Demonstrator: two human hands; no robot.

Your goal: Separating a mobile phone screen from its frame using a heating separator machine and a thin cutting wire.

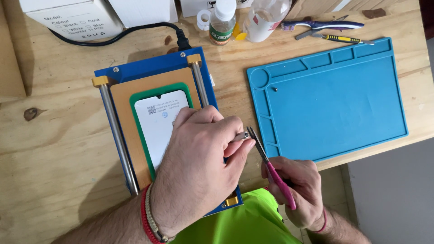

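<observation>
While ur left hand (203, 149) is pinching that small metal rod (241, 135) and ur right hand (296, 187) is gripping the pink-handled pliers (270, 165), a slip could gouge the white panel (159, 126) imo.

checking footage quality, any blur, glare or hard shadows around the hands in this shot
Head view: even, soft light; left hand and pink-handled pliers sharp, no motion blur; only a faint shadow left of the blue machine; no strong glare on the white panel; edges bow slightly from the wide lens.
</observation>
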